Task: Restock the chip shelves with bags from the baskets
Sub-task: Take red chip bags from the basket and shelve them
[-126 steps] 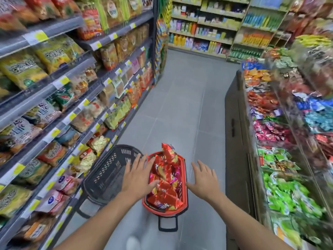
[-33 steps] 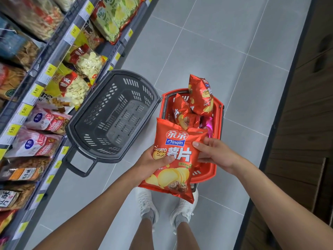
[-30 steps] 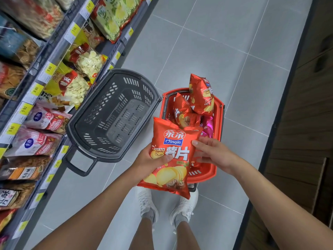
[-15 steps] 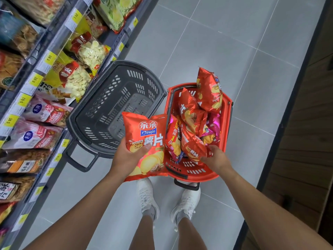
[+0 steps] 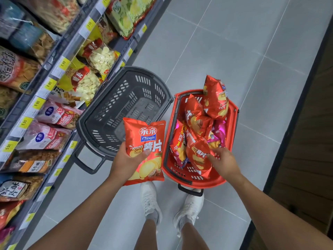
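Note:
My left hand (image 5: 126, 160) grips a red potato chip bag (image 5: 146, 141) by its left edge, holding it upright between the two baskets. My right hand (image 5: 224, 162) is down in the red basket (image 5: 232, 123), its fingers pinching a second red chip bag (image 5: 198, 157) there. Several more red and purple bags lie piled in that basket. The grey basket (image 5: 115, 112) to its left holds nothing. The chip shelves (image 5: 59, 69) run along the left, filled with snack bags.
Both baskets stand on the grey tiled floor (image 5: 225, 51), just ahead of my white shoes (image 5: 151, 204). A dark wooden unit (image 5: 306, 123) borders the aisle on the right. Yellow price tags line the shelf edges.
My right hand let go of the first bag and reached into the red basket, taking hold of another bag. My left hand carried the first bag to the left.

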